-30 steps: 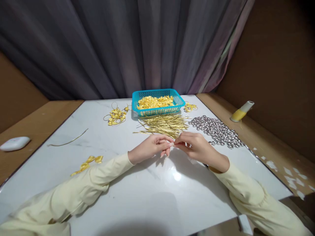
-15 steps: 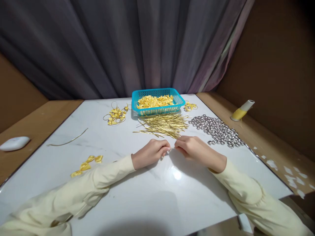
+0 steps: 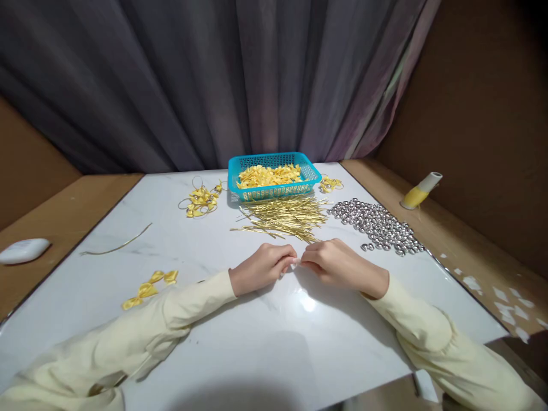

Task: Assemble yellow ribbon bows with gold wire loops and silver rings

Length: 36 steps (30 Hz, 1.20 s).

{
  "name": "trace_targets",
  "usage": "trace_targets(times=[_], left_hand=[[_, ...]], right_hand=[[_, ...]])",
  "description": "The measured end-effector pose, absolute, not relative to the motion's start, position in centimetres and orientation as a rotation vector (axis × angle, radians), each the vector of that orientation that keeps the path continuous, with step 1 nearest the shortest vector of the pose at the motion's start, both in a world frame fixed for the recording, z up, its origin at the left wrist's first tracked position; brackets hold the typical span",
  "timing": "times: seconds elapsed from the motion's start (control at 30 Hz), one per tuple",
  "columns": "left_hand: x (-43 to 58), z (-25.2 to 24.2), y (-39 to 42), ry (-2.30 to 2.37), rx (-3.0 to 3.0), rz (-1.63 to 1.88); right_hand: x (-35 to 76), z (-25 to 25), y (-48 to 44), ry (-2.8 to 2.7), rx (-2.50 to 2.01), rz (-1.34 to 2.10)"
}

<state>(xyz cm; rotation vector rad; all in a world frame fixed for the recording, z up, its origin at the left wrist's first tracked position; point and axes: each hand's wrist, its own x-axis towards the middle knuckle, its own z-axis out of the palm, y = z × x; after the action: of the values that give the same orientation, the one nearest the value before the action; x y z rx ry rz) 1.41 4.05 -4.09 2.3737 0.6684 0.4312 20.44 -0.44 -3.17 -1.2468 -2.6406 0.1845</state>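
Observation:
My left hand (image 3: 262, 266) and my right hand (image 3: 336, 262) meet fingertip to fingertip low over the white tabletop (image 3: 265, 342), both curled in a pinch. Something tiny sits between the fingertips; I cannot make out what it is. Just beyond the hands lies a heap of thin gold wire ties (image 3: 287, 217). A pile of silver beads (image 3: 377, 226) spreads to the right of my right hand. Behind the ties stands a blue basket (image 3: 274, 162) filled with yellow ribbon bows.
A yellow bow (image 3: 149, 284) lies left of my left forearm. Finished bows with loops (image 3: 200, 200) sit left of the basket, more (image 3: 330, 184) on its right. A gold strand (image 3: 117, 246), a white device (image 3: 22, 250) and a yellow spool (image 3: 420, 192) lie about.
My left hand's fingers have curled in from a looser pose. Both hands sank slightly toward the table, parted a little, then closed together again.

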Motion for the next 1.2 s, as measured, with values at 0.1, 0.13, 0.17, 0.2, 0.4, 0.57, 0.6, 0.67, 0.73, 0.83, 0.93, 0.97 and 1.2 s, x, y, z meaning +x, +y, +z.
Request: trace_targets(times=[0.1,0.13,0.17,0.2,0.4,0.57,0.6,0.67,0.73,0.83,0.93,0.97,1.2], left_hand=[[1.2,-4.3,4.0,0.637,2.544,0.429],[1.2,-4.4,3.9,0.619,2.583,0.424],[1.1,-4.4,3.9,0.598,2.606,0.415],[1.1,-4.5,3.9,0.578,2.617,0.407],[1.2,-4.1,3.6,0.46,2.569,0.381],[1.3,-3.7,3.4,0.438,2.558,0.406],[1.3,-3.7,3.5,0.438,2.549,0.415],[1.3,-3.9,3.5,0.44,2.529,0.433],[1.3,-4.0,3.7,0.439,2.519,0.455],[1.3,-4.2,3.8,0.437,2.528,0.482],[1.2,-4.3,3.6,0.42,2.543,0.49],[1.2,-4.3,3.5,0.413,2.546,0.492],[1.3,-4.0,3.1,0.472,2.508,0.484]], right_hand=[[20.3,-2.9,-0.8,-2.7,-1.201,0.216],[20.3,-2.8,-0.9,-2.713,-1.186,0.226],[20.4,-2.7,-1.0,-2.722,-1.171,0.237],[20.4,-2.7,-1.0,-2.728,-1.154,0.249],[20.6,-2.6,-0.8,-2.718,-1.087,0.307],[20.7,-2.6,-0.6,-2.703,-1.029,0.42],[20.8,-2.6,-0.6,-2.699,-1.022,0.44],[20.9,-2.7,-0.5,-2.684,-1.018,0.474],[21.0,-2.7,-0.3,-2.667,-1.011,0.509],[21.1,-2.6,-0.2,-2.653,-0.972,0.579],[21.1,-2.6,-0.1,-2.636,-0.959,0.623],[21.0,-2.7,-0.1,-2.626,-0.962,0.634],[20.9,-2.7,0.1,-2.629,-1.021,0.61]])
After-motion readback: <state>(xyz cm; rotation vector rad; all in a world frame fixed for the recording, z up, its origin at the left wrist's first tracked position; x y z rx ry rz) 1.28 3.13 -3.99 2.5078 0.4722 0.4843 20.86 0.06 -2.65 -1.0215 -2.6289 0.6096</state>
